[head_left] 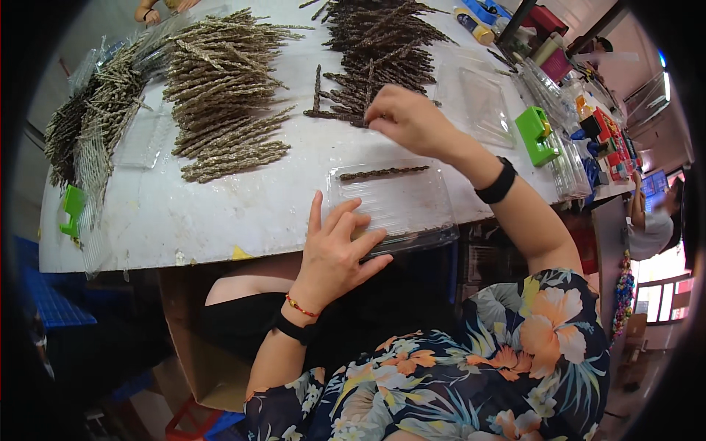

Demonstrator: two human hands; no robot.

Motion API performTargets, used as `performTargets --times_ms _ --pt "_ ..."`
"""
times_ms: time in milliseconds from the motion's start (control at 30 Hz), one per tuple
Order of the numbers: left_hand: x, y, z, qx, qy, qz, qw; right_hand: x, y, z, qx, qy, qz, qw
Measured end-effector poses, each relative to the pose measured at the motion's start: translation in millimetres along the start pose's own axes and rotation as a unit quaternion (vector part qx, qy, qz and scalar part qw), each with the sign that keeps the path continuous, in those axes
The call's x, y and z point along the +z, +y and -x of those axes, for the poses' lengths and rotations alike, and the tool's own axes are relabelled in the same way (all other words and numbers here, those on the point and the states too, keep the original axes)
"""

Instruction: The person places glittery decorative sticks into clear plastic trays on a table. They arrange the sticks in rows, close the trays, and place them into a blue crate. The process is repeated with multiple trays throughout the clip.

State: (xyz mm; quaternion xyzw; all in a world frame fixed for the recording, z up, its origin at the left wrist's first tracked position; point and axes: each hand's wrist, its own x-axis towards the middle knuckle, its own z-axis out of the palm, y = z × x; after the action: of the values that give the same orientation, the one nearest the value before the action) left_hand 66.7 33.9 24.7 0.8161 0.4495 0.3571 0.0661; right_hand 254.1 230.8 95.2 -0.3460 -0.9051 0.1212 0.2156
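Note:
My left hand (340, 246) lies with fingers spread on the left part of a clear plastic tray (426, 208) with ridged grooves, at the table's near edge. One dark brown twisted stick (384, 173) rests across the tray's far side. Beyond it, my right hand (415, 123) reaches to the near edge of a pile of dark twisted sticks (379, 51). Its thumb and fingers are pinched together among the sticks; whatever is between them is hidden. A few loose sticks (318, 92) lie left of those fingertips.
Lighter brown twisted sticks (220, 81) form a pile to the left, with more sticks in clear wrap (110, 103) beyond. Green tape dispensers (538, 137) (72, 209) stand at both sides. Clear trays (489, 106) lie at right. Another person's hands (152, 15) show at the far left.

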Motion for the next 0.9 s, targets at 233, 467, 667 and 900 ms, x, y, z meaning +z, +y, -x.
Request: performTargets --times_ms 233,467,667,900 --pt "3 1 0 0.002 0.004 0.002 1.000 -45 -23 23 0.124 -0.104 -0.225 0.961" --pt "1 0 0 0.000 0.005 0.003 1.000 -26 -21 41 0.086 -0.113 -0.134 0.981" --pt "1 0 -1 0.004 0.003 0.008 1.000 14 -27 55 -0.042 -0.071 -0.040 0.996" --pt "0 0 0 0.003 -0.001 0.007 1.000 12 -22 48 -0.108 -0.034 0.017 0.993"
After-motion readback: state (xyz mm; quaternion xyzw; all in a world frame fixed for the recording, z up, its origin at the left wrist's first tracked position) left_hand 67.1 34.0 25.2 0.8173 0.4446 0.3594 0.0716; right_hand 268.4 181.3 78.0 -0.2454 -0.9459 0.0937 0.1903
